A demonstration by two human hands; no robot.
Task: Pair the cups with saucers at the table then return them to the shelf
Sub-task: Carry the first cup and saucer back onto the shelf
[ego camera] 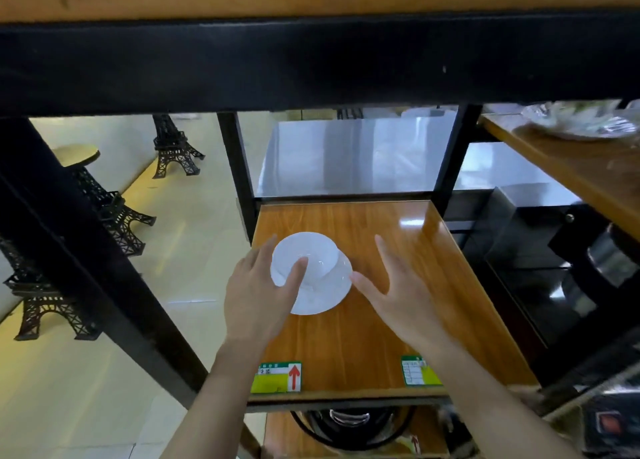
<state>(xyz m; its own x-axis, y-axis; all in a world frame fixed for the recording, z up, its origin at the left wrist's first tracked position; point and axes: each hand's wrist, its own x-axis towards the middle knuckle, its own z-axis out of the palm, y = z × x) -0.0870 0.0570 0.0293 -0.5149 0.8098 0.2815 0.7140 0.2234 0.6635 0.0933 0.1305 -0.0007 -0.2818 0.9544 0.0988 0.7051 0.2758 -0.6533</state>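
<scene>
Two labels [276, 377] on the shelf's [381, 337] near edge were unreadable; the left one bore a red arrow. Left hand [258, 297] spread, touching the cup [311, 256] on its saucer [322, 296]; right hand [401, 292] spread beside it, holding nothing.

- The cup [304, 256] sits on the saucer [320, 294], left of centre on the shelf [381, 320].
- The left hand [258, 296] is at the cup's left, the right hand [403, 294] just right of the saucer.

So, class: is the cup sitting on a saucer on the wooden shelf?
Yes, the white cup rests on the saucer, which lies on the shelf.
</scene>
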